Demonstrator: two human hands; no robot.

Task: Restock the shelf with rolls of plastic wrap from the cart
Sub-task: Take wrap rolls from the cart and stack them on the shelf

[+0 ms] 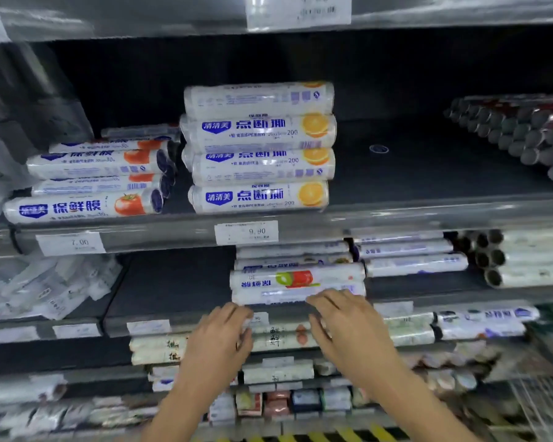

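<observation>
Left hand (219, 336), right hand (348, 327) — fingers relaxed, gripping nothing, at front plastic-wrap roll (284, 296) on dark, price-tagged store shelf (173, 282).

The top price tag (299, 11) is cut by the upper edge, its print smeared. Dark-cored rolls (530, 138) run off the right edge. Packets (304, 401) on the bottom shelf (316, 417) are blurred beyond reading. Whether the left hand (219, 336) grips anything is unclear.
</observation>
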